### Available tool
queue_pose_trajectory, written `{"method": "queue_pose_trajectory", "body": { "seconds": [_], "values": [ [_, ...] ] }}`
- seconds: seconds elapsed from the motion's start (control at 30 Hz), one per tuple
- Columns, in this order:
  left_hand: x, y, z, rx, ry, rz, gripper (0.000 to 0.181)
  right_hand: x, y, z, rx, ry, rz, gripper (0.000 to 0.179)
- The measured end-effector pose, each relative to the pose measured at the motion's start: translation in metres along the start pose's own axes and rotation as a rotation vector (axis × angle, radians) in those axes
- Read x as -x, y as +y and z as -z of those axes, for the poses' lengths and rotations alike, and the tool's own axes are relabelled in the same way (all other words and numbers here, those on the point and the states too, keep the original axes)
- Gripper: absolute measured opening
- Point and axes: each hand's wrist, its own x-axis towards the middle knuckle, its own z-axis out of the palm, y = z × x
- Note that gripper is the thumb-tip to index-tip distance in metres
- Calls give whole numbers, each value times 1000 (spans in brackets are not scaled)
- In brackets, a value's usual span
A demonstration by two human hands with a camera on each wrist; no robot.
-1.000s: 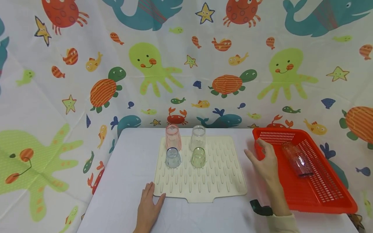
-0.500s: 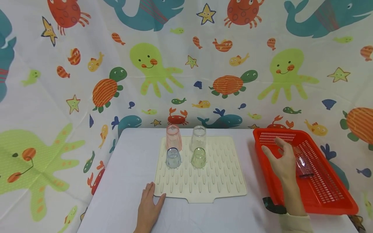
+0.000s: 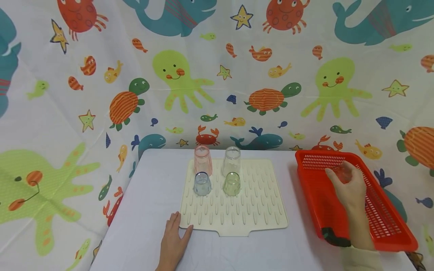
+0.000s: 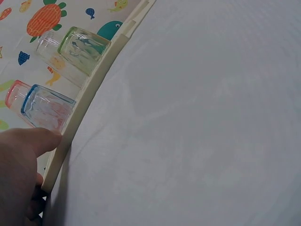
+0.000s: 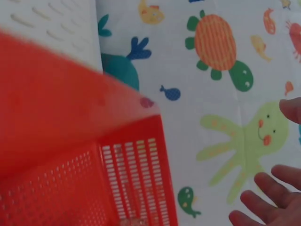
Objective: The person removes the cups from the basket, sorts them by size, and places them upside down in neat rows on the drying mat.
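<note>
My left hand (image 3: pixel 173 241) rests flat at the front left corner of a cream draining mat (image 3: pixel 257 214), its thumb along the mat's edge. Over the red plastic basket (image 3: pixel 330 222) reaches my right hand (image 3: pixel 354 190), fingers spread and bent, nothing gripped. A drinking glass (image 3: pixel 343 174) lies in the basket, mostly hidden behind that hand. Upside down on the mat's left half stand a tall pink glass (image 3: pixel 202 162), a tall clear glass (image 3: pixel 232 162), a short blue glass (image 3: pixel 202 184) and a short green glass (image 3: pixel 232 184).
The basket's perforated side walls (image 5: pixel 136 174) rise around the right hand. A white cloth covers the table (image 3: pixel 145 188). Behind it hangs a curtain (image 3: pixel 190 120) printed with sea animals.
My right hand has moved right, from the basket's left rim to over the glass inside, which it now largely covers. The left hand stays at the mat's corner.
</note>
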Motion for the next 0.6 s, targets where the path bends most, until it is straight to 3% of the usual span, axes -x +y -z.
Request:
{"method": "queue_pose_trajectory", "body": {
  "seconds": [0.6],
  "values": [
    [1,1,0,4,-2,7,76,-27,34,15,28,-68,-89,90]
  ]
}}
